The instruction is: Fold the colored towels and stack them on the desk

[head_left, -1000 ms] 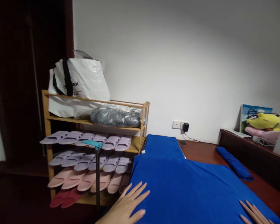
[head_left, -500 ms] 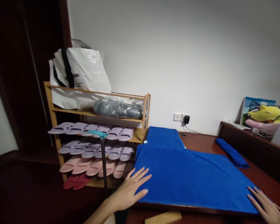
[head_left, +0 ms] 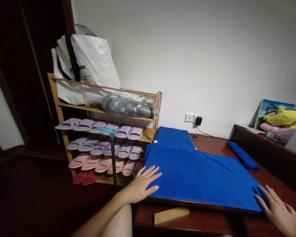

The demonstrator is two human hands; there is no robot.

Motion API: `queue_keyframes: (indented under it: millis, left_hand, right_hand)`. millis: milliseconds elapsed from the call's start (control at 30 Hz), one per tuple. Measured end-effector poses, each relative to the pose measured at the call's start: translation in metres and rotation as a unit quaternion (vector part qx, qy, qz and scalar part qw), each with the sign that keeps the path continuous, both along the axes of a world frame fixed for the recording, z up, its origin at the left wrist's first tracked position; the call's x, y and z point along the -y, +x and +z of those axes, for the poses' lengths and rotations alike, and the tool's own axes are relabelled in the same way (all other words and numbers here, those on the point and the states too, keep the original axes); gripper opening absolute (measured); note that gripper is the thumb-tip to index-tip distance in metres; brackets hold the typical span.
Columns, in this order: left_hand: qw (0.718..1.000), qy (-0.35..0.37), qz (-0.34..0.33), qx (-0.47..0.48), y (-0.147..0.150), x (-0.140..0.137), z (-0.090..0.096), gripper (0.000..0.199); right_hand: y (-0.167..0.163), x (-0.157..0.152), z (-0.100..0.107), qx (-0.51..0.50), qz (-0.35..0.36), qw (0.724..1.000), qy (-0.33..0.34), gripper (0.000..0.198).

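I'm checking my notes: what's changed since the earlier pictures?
The right hand has shifted outward to the right edge of the blue cloth. The view tilted down, revealing the tan block. Nothing was visibly grasped or released. The left hand, rolled cloth and shoe rack stayed put.

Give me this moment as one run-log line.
left hand: open, at left edge of spread blue cloth | right hand: open, at its front-right corner | rolled cloth: on desk, beyond right hand

Looks like a home in here: slippers line a rack, and a plush toy sits above the tabletop.
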State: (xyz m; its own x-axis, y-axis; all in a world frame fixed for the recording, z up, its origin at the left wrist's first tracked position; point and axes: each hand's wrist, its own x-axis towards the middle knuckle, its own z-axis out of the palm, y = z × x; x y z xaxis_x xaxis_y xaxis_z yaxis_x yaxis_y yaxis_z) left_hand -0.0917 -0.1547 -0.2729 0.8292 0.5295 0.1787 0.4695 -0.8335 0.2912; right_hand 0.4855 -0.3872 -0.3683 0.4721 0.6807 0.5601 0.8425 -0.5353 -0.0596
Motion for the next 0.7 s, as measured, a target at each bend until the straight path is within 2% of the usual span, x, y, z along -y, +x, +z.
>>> queue_keyframes:
  millis: [133, 233, 300, 433, 500, 600, 700]
  left_hand:
    - [1.0, -0.001, -0.003, -0.005, 0.001, -0.003, -0.004, 0.049]
    - [1.0, 0.002, -0.003, -0.005, 0.001, -0.005, -0.007, 0.049]
    - [1.0, 0.003, -0.004, -0.004, 0.001, -0.005, -0.009, 0.049]
    - [1.0, -0.002, 0.0, -0.007, 0.001, -0.003, -0.005, 0.049]
    - [1.0, -0.01, 0.001, -0.019, 0.001, -0.002, 0.001, 0.049]
    - [0.999, -0.025, -0.005, -0.045, 0.0, 0.0, 0.01, 0.05]
    - [0.999, -0.026, -0.012, -0.047, 0.0, 0.003, 0.015, 0.051]
  right_hand:
    - [-0.023, -0.009, 0.016, -0.05, 0.047, 0.995, -0.066, 0.061]
    - [-0.032, -0.019, 0.025, -0.057, 0.039, 0.997, -0.027, 0.065]
    - [-0.031, -0.024, 0.024, -0.081, 0.035, 0.996, -0.014, 0.068]
    - [-0.016, -0.031, 0.021, -0.146, 0.076, 0.984, -0.067, 0.066]
    - [-0.007, -0.037, 0.025, -0.133, 0.054, 0.989, -0.045, 0.066]
    - [0.001, -0.059, 0.036, -0.122, 0.051, 0.991, -0.019, 0.071]
    - [0.001, -0.096, 0.044, -0.146, 0.073, 0.984, -0.077, 0.074]
